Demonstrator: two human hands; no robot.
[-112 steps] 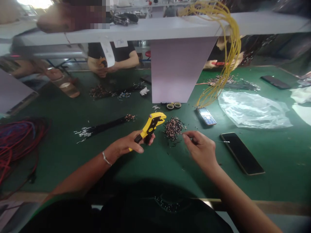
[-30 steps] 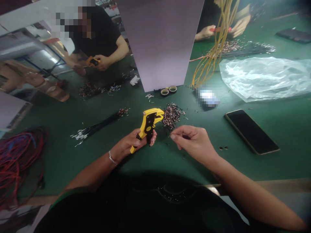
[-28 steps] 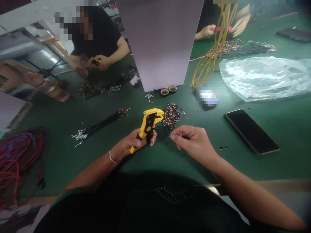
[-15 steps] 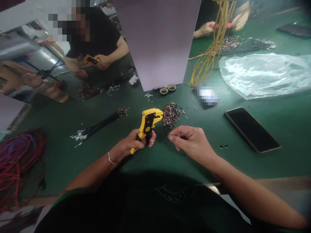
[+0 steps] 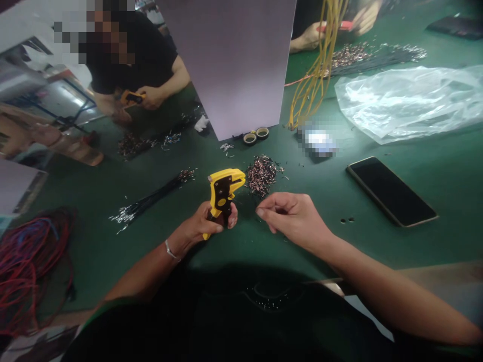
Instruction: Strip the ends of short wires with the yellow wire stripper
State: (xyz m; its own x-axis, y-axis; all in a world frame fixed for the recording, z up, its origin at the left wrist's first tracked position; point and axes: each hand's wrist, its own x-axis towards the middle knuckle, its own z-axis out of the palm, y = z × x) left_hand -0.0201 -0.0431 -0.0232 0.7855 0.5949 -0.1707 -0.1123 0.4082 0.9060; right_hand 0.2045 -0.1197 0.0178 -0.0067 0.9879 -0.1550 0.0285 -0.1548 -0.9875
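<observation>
Pliers (image 5: 222,191), yellow and black, gripped in person's left hand (image 5: 203,221), fingers round handles — head pointing toward heap of wire clippings (image 5: 261,175) on green counter (image 5: 241,254). Right hand (image 5: 294,216) near heap, thumb and fingertips pinched narrow — can't tell from here whether anything sits between. Black wire bundle (image 5: 154,197) beyond left wrist; phone (image 5: 392,191) at right.

Head view, forward and down onto hands (image 5: 294,216)

Yellow-and-black hand tool (image 5: 222,191) in the left hand (image 5: 213,218), upright.
</observation>
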